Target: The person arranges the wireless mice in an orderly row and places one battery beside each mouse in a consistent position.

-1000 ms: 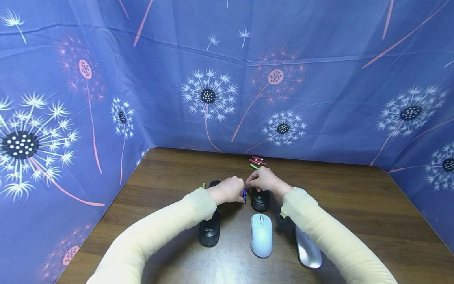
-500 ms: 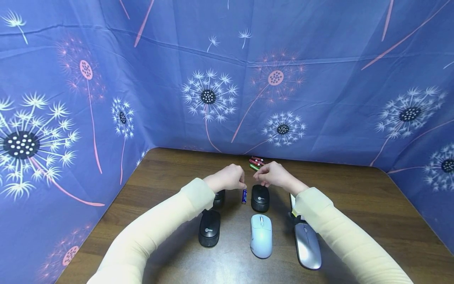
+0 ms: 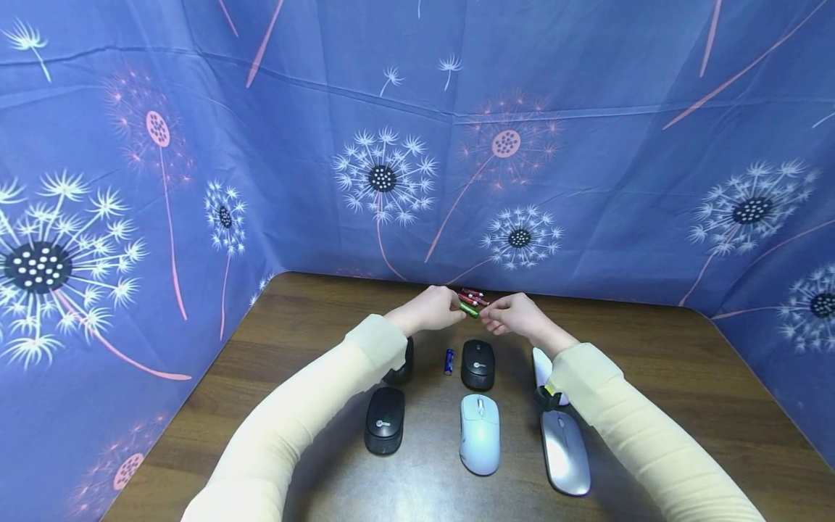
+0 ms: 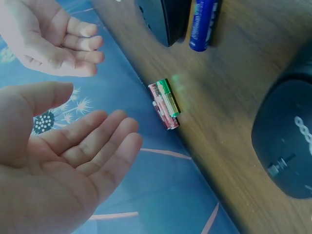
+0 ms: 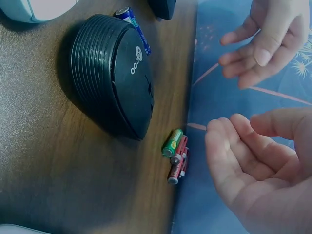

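Both hands hover at the back of the table, one on either side of a small group of batteries. A green battery (image 3: pixel 468 309) lies in front of several red batteries (image 3: pixel 471 297). My left hand (image 3: pixel 432 308) is just left of them; the left wrist view shows its palm bare and its fingers loosely bent. To their right is my right hand (image 3: pixel 515 316), its fingers (image 5: pixel 222 156) relaxed and holding nothing in the right wrist view. A blue battery (image 3: pixel 449 362) lies nearer, beside a black mouse (image 3: pixel 478 365).
Another black mouse (image 3: pixel 385 420) and a pale blue mouse (image 3: pixel 480 435) sit nearer the front, with a silver mouse (image 3: pixel 565 453) at right. A white mouse (image 3: pixel 541 367) is partly covered by the right sleeve. A blue dandelion-print cloth (image 3: pixel 417 145) stands behind the table (image 3: pixel 313 319).
The left hand has let go of the blue battery, which now lies on the table. Both hands have moved away toward the back, up to the green and red batteries.
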`<action>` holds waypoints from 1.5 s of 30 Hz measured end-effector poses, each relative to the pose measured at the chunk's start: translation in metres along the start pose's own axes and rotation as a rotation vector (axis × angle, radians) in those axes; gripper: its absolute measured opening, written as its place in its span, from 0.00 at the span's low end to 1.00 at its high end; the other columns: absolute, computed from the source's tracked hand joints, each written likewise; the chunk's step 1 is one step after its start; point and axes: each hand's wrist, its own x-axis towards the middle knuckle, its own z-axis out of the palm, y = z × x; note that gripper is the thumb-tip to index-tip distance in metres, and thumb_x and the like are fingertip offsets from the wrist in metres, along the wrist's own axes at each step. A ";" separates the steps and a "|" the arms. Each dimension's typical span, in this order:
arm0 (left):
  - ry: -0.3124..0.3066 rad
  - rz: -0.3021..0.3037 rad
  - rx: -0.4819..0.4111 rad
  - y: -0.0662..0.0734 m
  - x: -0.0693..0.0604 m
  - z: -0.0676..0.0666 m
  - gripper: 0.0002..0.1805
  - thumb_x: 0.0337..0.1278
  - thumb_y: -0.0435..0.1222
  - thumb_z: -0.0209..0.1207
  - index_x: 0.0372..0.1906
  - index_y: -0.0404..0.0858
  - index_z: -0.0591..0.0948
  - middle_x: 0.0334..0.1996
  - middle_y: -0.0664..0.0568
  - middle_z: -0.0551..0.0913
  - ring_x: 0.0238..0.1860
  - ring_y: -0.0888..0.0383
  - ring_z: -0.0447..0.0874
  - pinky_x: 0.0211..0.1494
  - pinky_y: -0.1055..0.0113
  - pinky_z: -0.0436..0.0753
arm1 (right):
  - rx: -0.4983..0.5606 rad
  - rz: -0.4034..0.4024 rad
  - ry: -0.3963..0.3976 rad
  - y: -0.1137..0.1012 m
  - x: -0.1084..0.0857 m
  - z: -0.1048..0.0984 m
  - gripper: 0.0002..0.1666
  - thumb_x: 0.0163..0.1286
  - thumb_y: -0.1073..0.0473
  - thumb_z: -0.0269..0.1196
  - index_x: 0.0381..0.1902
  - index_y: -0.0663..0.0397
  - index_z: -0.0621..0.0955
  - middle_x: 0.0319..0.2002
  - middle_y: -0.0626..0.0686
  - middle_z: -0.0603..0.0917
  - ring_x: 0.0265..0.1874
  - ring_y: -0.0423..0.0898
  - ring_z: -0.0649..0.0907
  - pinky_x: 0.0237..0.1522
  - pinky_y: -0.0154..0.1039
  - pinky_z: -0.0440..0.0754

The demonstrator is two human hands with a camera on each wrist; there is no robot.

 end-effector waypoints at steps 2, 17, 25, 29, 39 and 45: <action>0.017 -0.013 -0.009 0.000 0.005 0.002 0.12 0.61 0.42 0.58 0.40 0.36 0.82 0.24 0.55 0.78 0.25 0.61 0.72 0.32 0.71 0.72 | 0.033 0.013 0.010 0.002 0.002 0.000 0.17 0.71 0.67 0.52 0.48 0.80 0.76 0.29 0.53 0.86 0.28 0.42 0.85 0.37 0.41 0.85; 0.022 -0.259 -0.504 -0.020 0.032 0.018 0.29 0.63 0.51 0.53 0.57 0.31 0.76 0.55 0.43 0.78 0.57 0.49 0.75 0.59 0.58 0.75 | 0.302 0.110 0.027 0.018 0.012 -0.004 0.24 0.73 0.65 0.48 0.58 0.82 0.67 0.32 0.52 0.83 0.37 0.47 0.85 0.52 0.47 0.79; -0.011 -0.337 -0.641 -0.021 0.042 0.025 0.35 0.65 0.56 0.48 0.63 0.31 0.70 0.60 0.42 0.74 0.61 0.48 0.71 0.63 0.54 0.71 | 0.453 0.171 0.068 0.029 0.017 -0.002 0.25 0.72 0.66 0.48 0.62 0.80 0.63 0.28 0.48 0.83 0.38 0.45 0.85 0.54 0.42 0.79; -0.014 -0.354 -0.672 -0.015 0.045 0.028 0.37 0.65 0.56 0.47 0.64 0.30 0.68 0.63 0.40 0.71 0.64 0.46 0.68 0.65 0.53 0.69 | 0.483 0.189 0.075 0.031 0.021 0.003 0.26 0.72 0.65 0.48 0.63 0.79 0.63 0.32 0.51 0.83 0.40 0.45 0.84 0.57 0.43 0.77; 0.054 -0.372 -0.624 -0.010 0.054 0.041 0.34 0.67 0.54 0.43 0.62 0.29 0.71 0.63 0.40 0.71 0.64 0.48 0.69 0.66 0.58 0.69 | 0.570 0.195 0.101 0.035 0.028 0.013 0.26 0.73 0.65 0.47 0.63 0.78 0.61 0.39 0.55 0.82 0.40 0.44 0.83 0.61 0.45 0.73; 0.054 -0.418 -0.634 -0.012 0.057 0.052 0.31 0.69 0.50 0.42 0.62 0.30 0.71 0.64 0.41 0.70 0.64 0.48 0.68 0.66 0.58 0.69 | 0.605 0.218 0.130 0.040 0.033 0.018 0.26 0.73 0.65 0.46 0.64 0.77 0.61 0.48 0.62 0.78 0.41 0.45 0.82 0.62 0.46 0.71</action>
